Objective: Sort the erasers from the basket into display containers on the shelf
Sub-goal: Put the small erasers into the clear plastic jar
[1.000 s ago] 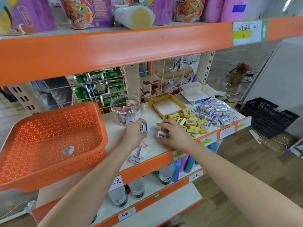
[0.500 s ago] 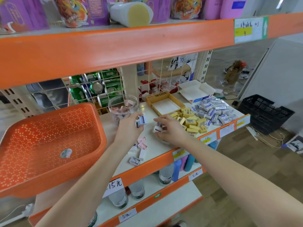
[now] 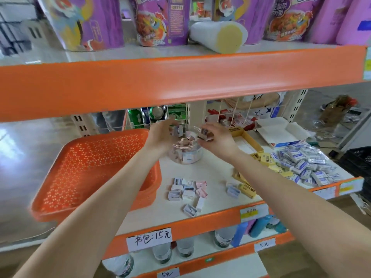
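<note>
A clear round jar (image 3: 185,154) of small pink and white erasers stands mid-shelf. My left hand (image 3: 162,135) hovers over its left rim, pinching small erasers (image 3: 177,131). My right hand (image 3: 217,140) is over its right rim, also holding small erasers (image 3: 204,134). Several loose small erasers (image 3: 186,190) lie on the shelf in front of the jar. The orange basket (image 3: 84,177) sits tilted at the left. Yellow erasers (image 3: 266,158) and blue-white erasers (image 3: 307,166) are piled at the right, beside a yellow display box (image 3: 252,140).
An orange shelf beam (image 3: 180,77) runs close above my hands. A white open box (image 3: 281,133) lies at the back right. Wire grids with cans (image 3: 158,114) stand behind the jar. Bottles (image 3: 181,249) fill the lower shelf. A black crate (image 3: 359,161) sits on the floor at the right.
Both hands lifted from the loose erasers at the shelf front and moved back over the jar, each carrying erasers. The camera tilted up.
</note>
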Demonstrator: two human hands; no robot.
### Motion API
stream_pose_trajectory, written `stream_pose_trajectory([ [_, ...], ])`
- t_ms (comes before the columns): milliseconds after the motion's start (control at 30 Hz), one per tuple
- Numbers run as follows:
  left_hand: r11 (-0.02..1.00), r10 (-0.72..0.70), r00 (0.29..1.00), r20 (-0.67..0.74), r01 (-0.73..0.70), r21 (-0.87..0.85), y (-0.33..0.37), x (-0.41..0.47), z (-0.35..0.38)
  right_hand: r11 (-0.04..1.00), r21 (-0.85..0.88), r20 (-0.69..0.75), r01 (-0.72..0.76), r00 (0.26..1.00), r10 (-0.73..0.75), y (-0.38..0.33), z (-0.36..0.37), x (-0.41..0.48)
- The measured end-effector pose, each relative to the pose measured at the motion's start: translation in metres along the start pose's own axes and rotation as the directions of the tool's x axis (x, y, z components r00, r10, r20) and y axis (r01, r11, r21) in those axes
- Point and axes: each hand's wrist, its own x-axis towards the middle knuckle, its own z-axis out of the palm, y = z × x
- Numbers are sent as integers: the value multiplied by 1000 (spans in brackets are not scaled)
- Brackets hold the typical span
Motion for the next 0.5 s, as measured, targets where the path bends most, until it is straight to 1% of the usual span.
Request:
stream_pose_trajectory([
  [100,999,-19,999,31,18,28,-7,7,1,1000,10,59,-15,998,14,-7,3,17],
  [200,999,-41,998,40,41,19,-9,14,4,999,51,77,4,997,-8,-10,7,27],
  [300,998,-58,997,42,58,11,-10,18,8,998,53,102,-19,995,14,-8,8,30],
  [400,998,-52,997,56,50,29,-12,17,9,996,82,91,-28,996,21,-3,7,28],
  [500,999,-36,999,40,34,39,-11,14,9,992,119,48,-34,998,29,2,5,20],
])
